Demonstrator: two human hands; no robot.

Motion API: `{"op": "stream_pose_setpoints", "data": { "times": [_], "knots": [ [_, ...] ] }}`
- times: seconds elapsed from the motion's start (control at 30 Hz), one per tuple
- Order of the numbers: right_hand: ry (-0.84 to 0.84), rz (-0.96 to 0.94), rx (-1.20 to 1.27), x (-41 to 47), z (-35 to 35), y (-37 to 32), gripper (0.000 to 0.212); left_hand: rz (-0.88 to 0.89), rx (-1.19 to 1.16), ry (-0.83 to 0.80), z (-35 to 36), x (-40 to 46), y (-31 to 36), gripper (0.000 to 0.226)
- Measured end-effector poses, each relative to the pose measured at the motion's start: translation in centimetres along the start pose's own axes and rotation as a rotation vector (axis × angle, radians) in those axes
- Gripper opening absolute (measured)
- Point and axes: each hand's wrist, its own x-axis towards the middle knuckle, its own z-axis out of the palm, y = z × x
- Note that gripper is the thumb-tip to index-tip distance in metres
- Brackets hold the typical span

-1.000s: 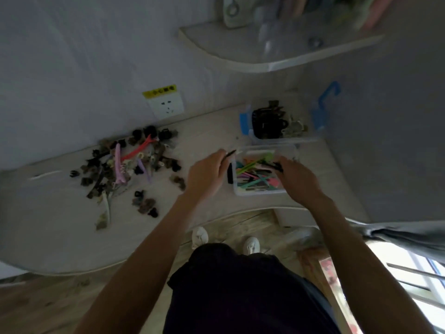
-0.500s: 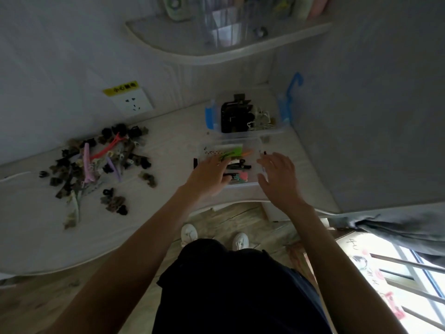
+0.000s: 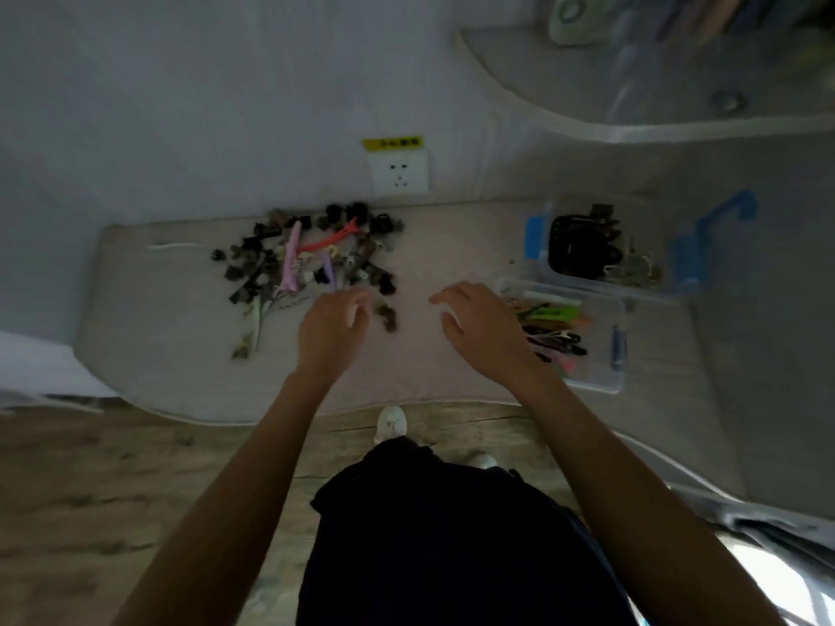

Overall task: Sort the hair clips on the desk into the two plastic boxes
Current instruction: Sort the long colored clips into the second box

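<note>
A pile of hair clips (image 3: 311, 259), mostly dark claw clips with a few pink and red long ones, lies on the pale desk (image 3: 433, 368). My left hand (image 3: 332, 329) hovers at the pile's near right edge, fingers loosely curled, empty, beside a small brown clip (image 3: 386, 314). My right hand (image 3: 483, 329) is spread open and empty over the desk, just left of the near clear box (image 3: 605, 386), which holds long coloured clips. The far box (image 3: 535, 237) with blue latches holds dark claw clips.
A white wall socket (image 3: 397, 173) sits behind the pile. A curved shelf (image 3: 632, 115) with blurred items hangs above the boxes. A wall closes off the desk's right end. My legs and white shoes stand at the desk's front edge.
Both hands have left the near box and moved left toward the pile. The black clip my left hand held a second ago is gone from it. The view has swung left.
</note>
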Motion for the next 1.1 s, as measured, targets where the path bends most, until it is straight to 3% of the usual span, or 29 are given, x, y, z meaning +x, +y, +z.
{"op": "stream_pose_setpoints", "data": {
  "times": [0.07, 0.17, 0.4, 0.6, 0.73, 0.83, 0.93, 1.1],
  "knots": [
    [-0.067, -0.038, -0.008, 3.1, 1.7, -1.8, 0.029, -0.188, -0.008, -0.009, -1.4, 0.6, -3.0, 0.025],
    [-0.112, -0.022, -0.029, 8.0, 4.4, -2.9, 0.035, -0.307, 0.02, -0.058, -2.1, 2.7, -4.8, 0.023],
    [-0.243, -0.03, -0.252, 14.9, 8.4, -2.5, 0.044, -0.209, 0.025, -0.202, -0.6, 7.5, -5.2, 0.032],
    [-0.111, 0.1, -0.263, 14.3, 8.0, -0.8, 0.022, -0.153, 0.03, -0.268, -0.2, 7.9, -6.6, 0.044],
    [-0.131, 0.113, -0.328, 13.7, 7.4, 0.6, 0.017, -0.138, 0.095, -0.293, -0.2, 7.7, -6.7, 0.054],
    [-0.056, 0.242, -0.144, 13.3, 6.5, 1.1, 0.013, -0.176, 0.139, -0.329, 0.0, 7.4, -6.1, 0.064],
    [0.034, 0.369, 0.043, 13.5, 5.7, 1.1, 0.011, -0.217, 0.161, -0.303, 0.2, 7.6, -5.4, 0.059],
    [-0.127, 0.309, -0.037, 14.8, 6.9, 0.5, 0.019, -0.253, 0.191, -0.178, 0.3, 8.4, -4.0, 0.035]
  ]
}}
